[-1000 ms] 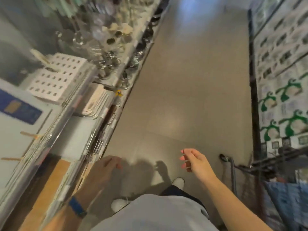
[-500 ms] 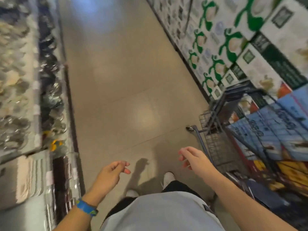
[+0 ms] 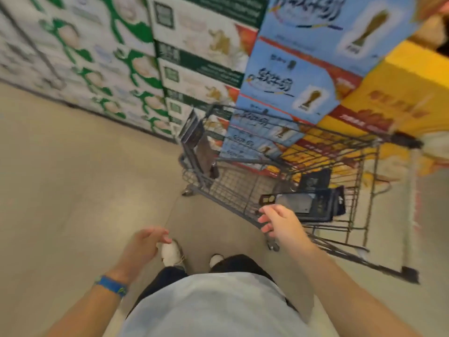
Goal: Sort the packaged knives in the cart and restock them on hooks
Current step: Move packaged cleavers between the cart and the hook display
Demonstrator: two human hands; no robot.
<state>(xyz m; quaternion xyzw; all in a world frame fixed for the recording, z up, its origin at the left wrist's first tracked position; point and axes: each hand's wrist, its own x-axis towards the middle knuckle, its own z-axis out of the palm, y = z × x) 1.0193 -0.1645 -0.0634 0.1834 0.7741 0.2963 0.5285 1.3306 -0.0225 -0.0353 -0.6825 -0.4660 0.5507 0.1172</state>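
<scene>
Head view: cart [image 3: 243, 198] now fills frame, unlike before.

Cart [image 3: 245, 195] stands right of the person, before stacked cartons [image 3: 201, 57]. Packaged knives [image 3: 313, 207] lie inside, near the right hand [image 3: 281, 224].

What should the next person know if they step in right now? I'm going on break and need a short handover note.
Left hand: empty, loosely curled, hanging over the floor, touching nothing.
Right hand: empty, fingers open, reaching toward the near side of the cart; no contact that I can make out.
Knife packs: a dark flat pack lies in the cart by the right hand, with another just behind it; more dark packs stand upright at the far end.
Done: nothing visibly picked up.
Left: take the packs out, sort them and hang them on hooks. No hooks are in view; the picture is blurred.
</scene>
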